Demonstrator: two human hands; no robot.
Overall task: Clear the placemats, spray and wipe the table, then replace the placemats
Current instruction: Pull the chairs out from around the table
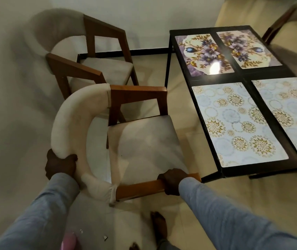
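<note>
A black table (pixel 237 78) stands at the right with several placemats on it. Two purple floral mats (pixel 203 55) (pixel 248 47) lie at the far end. Two pale mats with gold circles (pixel 237 125) (pixel 288 112) lie at the near end. A cream-cushioned wooden chair (pixel 144 139) stands left of the table. My left hand (pixel 61 164) grips its padded curved backrest. My right hand (pixel 173 181) grips its wooden armrest near the front end.
A second chair of the same kind (pixel 97 69) stands farther back beside the first, near the white wall. Another chair (pixel 292 42) stands at the table's far right side. My bare foot (pixel 159 226) is on the tiled floor, with small scraps nearby.
</note>
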